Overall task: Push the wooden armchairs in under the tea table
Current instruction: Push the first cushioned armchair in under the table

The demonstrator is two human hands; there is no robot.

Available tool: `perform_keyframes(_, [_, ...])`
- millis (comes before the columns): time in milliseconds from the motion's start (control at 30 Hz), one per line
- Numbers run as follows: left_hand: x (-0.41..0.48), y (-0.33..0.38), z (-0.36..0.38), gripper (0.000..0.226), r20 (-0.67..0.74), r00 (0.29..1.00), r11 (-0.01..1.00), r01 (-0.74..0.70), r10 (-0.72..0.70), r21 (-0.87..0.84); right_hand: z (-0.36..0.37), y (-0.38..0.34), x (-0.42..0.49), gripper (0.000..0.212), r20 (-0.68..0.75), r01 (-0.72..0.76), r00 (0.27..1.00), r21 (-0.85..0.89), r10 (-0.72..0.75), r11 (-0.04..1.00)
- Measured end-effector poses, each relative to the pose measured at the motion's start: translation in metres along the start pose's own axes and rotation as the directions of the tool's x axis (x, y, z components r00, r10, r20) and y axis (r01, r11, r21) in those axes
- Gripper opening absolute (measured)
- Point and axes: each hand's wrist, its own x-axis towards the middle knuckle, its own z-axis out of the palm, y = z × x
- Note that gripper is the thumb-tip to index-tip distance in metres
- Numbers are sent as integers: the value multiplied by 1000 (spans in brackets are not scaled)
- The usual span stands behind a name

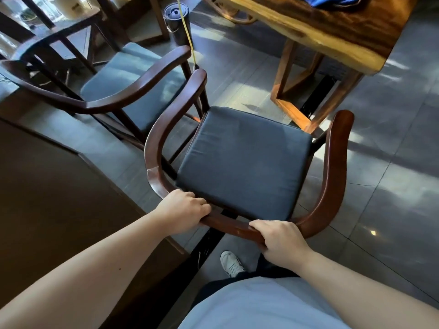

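Here both hands, left hand point(184, 208) and right hand point(280, 241), grip the armchair point(335, 162) backrest (table point(337, 39) apart).

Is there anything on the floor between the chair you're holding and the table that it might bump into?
Nothing visible lies on the floor between the near armchair and the tea table. The table's leg frame stands right ahead of the seat, though, so the chair may catch on it. The second armchair stands close on its left.

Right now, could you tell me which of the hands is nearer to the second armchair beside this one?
Left. The left hand grips the backrest rail on the second armchair's side; the right hand grips farther away.
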Motion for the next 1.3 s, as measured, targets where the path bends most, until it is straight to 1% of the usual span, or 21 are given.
perform_keyframes(67, [2,-5,-2,15,-5,1000,1000,-7,7,4,0,-2,4,46,-33,1,999,-9,-1,1000])
perform_keyframes(133, [3,-13,-9,19,28,999,1000,20,-20,-4,0,-6,14,40,-57,-4,998,-15,4,1000])
perform_keyframes(233, [7,-41,-21,27,36,997,998,66,-66,11,-2,-17,39,34,-49,-22,999,-36,20,999])
perform_keyframes(300, [12,-62,-28,28,27,995,996,94,-94,10,-5,-24,60,29,-43,-19,999,-47,17,999])
perform_keyframes(433, [27,-95,-47,33,42,988,989,149,-150,11,-15,-25,98,31,-9,23,1000,-37,-23,999])
perform_keyframes(567, [41,-106,-65,34,83,986,989,143,-145,31,-27,-15,111,30,-26,52,998,-40,-53,998])
perform_keyframes(667, [43,-105,-66,35,87,990,994,106,-108,32,-27,-10,109,29,-39,82,996,-53,-84,995])
perform_keyframes(800, [39,-108,-53,29,71,996,999,52,-53,15,-18,-11,104,29,-35,98,994,-15,-99,995])
perform_keyframes(933, [36,-118,-37,24,54,997,999,-48,47,14,-8,-18,101,36,-51,51,997,-3,-51,999])
perform_keyframes(1000, [34,-121,-27,24,22,995,995,-102,102,2,-3,-25,97,37,-60,17,998,-3,-17,1000])
perform_keyframes(1133, [26,-138,-18,29,-80,977,978,-200,196,-52,-1,-37,95,42,-100,-111,988,75,119,991])
perform_keyframes(1200, [25,-157,-16,30,-119,957,960,-274,266,-61,-1,-44,94,42,-119,-180,974,105,192,978])
perform_keyframes(1300, [33,-184,-13,29,-138,937,942,-331,321,-54,2,-53,92,37,-188,-275,936,131,296,952])
